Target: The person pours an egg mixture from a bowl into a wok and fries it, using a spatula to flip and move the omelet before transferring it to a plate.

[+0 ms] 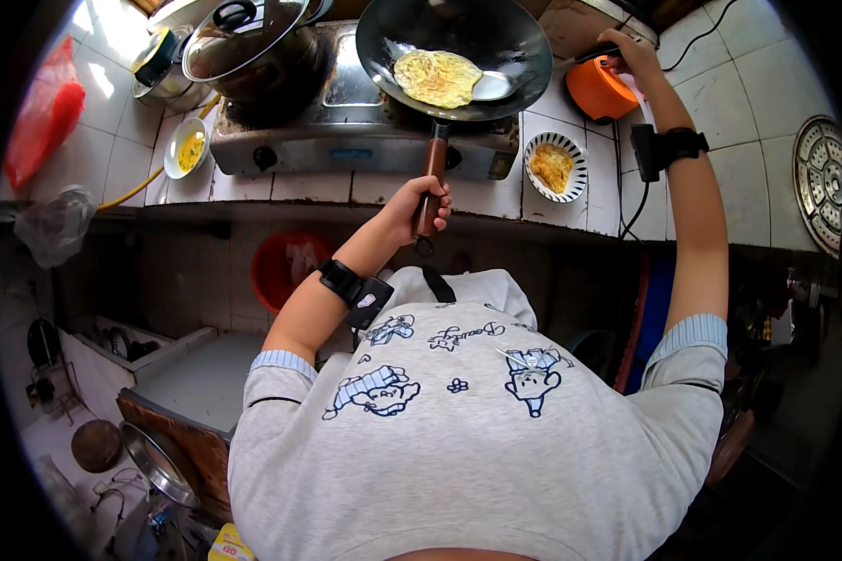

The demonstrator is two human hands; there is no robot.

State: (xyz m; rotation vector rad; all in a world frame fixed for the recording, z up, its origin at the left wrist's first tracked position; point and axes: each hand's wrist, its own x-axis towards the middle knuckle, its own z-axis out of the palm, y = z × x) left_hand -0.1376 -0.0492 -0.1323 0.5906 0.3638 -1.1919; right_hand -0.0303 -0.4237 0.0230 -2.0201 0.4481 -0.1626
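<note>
My left hand [421, 205] grips the wooden handle [436, 158] of a dark wok [512, 42] on the right side of a gas stove. A flat yellow egg pancake [436, 78] lies in the wok. At its right edge, the metal blade of a spatula [495, 85] touches it, perhaps slightly under it. The dark spatula handle is in my right hand [628, 55], held out beyond the wok's right rim. Below and right of the wok, a striped bowl [581, 188] holds cooked egg.
A lidded pot [281, 70] stands on the stove's [393, 144] left side. Farther left are a white bowl [170, 151] with yellow liquid and a yellow hose [130, 194]. An orange appliance [598, 91] with black cables sits below my right hand. A red basin [263, 270] is under the counter.
</note>
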